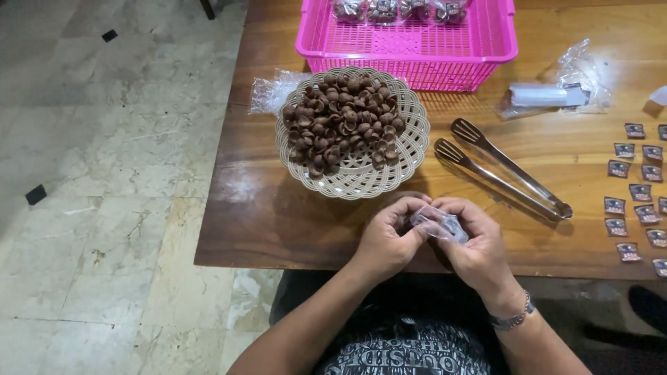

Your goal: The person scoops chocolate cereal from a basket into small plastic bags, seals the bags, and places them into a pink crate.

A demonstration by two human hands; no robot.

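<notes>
Both hands meet at the near edge of the wooden table (278,215), right in front of the person. The left hand (385,239) and the right hand (476,250) each pinch one side of a small clear plastic bag (439,224). The bag is see-through, shiny and crinkled, and it sits between the fingertips, just above the table edge. It looks like there may be something small inside, but the view is too blurry to tell.

Just behind the hands stands a round cream woven tray (406,163) with a pile of little brown shell-shaped snacks (340,121). To the right of it lie metal tongs (504,173), flat on the table. A pink plastic basket (410,48) sits at the far edge with a few filled bags in it. Small dark stickers (636,191) lie in rows along the right edge. A roll of clear bags (549,95) rests near the far right corner.
</notes>
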